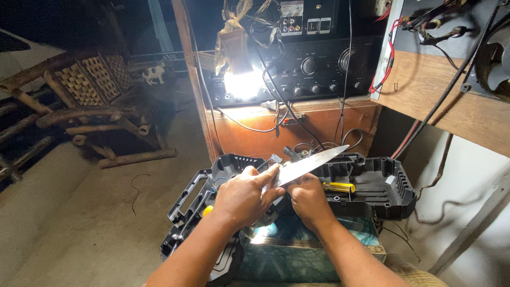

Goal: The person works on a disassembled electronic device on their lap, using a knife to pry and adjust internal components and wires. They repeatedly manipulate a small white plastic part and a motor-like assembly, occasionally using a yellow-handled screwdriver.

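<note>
Nearest, a teal, marbled slab [297,250] under both forearms, resting on the lap or a low stand, hard to say which. Above it, left hand [241,196] with grip curled around something at the base of a long, bright steel knife blade [313,162], fingertips pressed along its flat. Right hand [308,199] closed below the blade near the handle end, which stays hidden behind the knuckles. Blade held off the slab, tilted up and rightward, tip over the open black plastic tool case [382,186]. No contact yet between edge and slab, so the work looks barely started or paused between strokes; edge condition not readable under the glare.

Inside the case: a yellow-handled screwdriver [340,187] lying in the right half, moulded ribs and empty recesses around it; another yellow-tipped tool [207,210] in the left half, mostly hidden by the left wrist. Beyond, a wooden cabinet [297,127] carrying a black audio amplifier with knobs [313,66] and a glaring lamp [241,82]. Farther left, a woven bamboo bench [90,101] on the concrete floor [79,212].
</note>
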